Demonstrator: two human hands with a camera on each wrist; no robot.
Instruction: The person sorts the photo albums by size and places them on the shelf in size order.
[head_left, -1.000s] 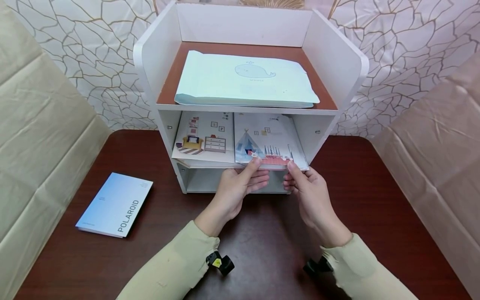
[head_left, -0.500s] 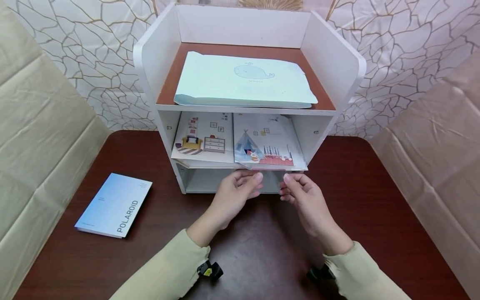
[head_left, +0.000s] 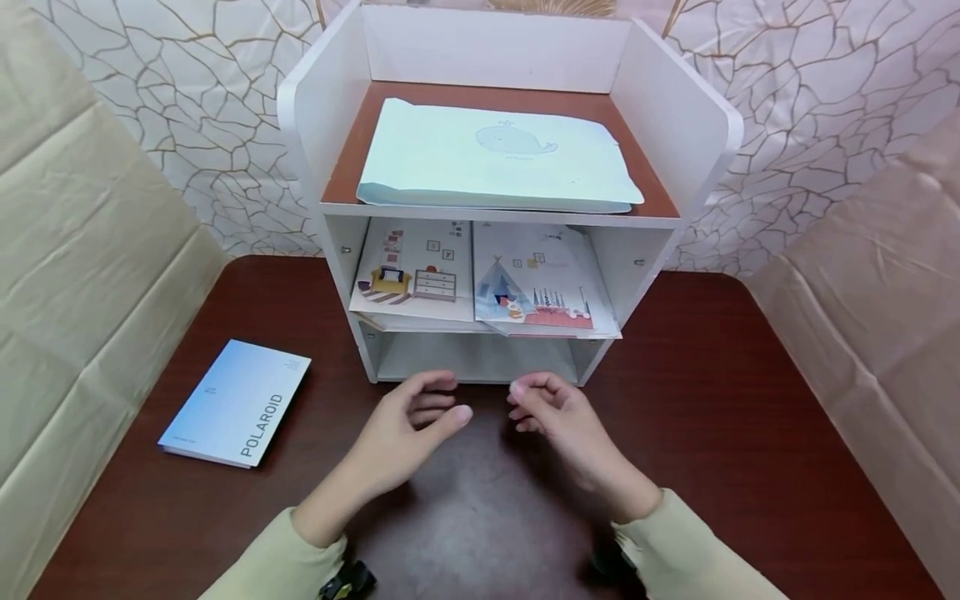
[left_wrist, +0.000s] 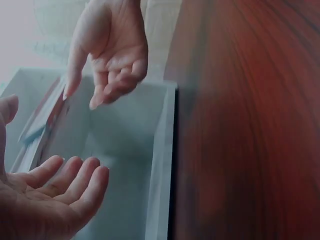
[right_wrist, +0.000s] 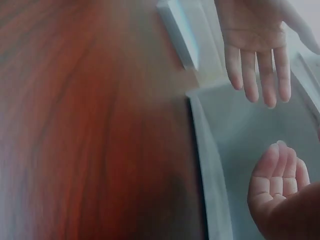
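In the head view my left hand (head_left: 401, 433) is over the table in front of a white shelf unit (head_left: 348, 287), fingers relaxed and thumb apart. To its right, my right hand (head_left: 562, 429) hangs with loosely curled fingers. Both palms face each other, and neither hand holds anything. Two illustrated picture books lie side by side on the middle shelf: a left one (head_left: 435, 258) with a drawn dresser, a right one (head_left: 543, 279) with a drawn tent. Their front edges jut out past the shelf. In the left wrist view the fingers (left_wrist: 85, 185) of my left hand are spread.
A pale mint packet (head_left: 480, 158) with a whale drawing lies on the brown top shelf. On the dark red-brown table (head_left: 750, 400), a blue-white POLAROID book (head_left: 234, 404) sits at the left. A white bottom compartment (head_left: 476, 354) is under the picture books. Beige cloth (head_left: 870, 275) flanks the table.
Both hands have let go of the right picture book's front edge and drawn back toward the person, the left hand also moving left. The books stay on the middle shelf.
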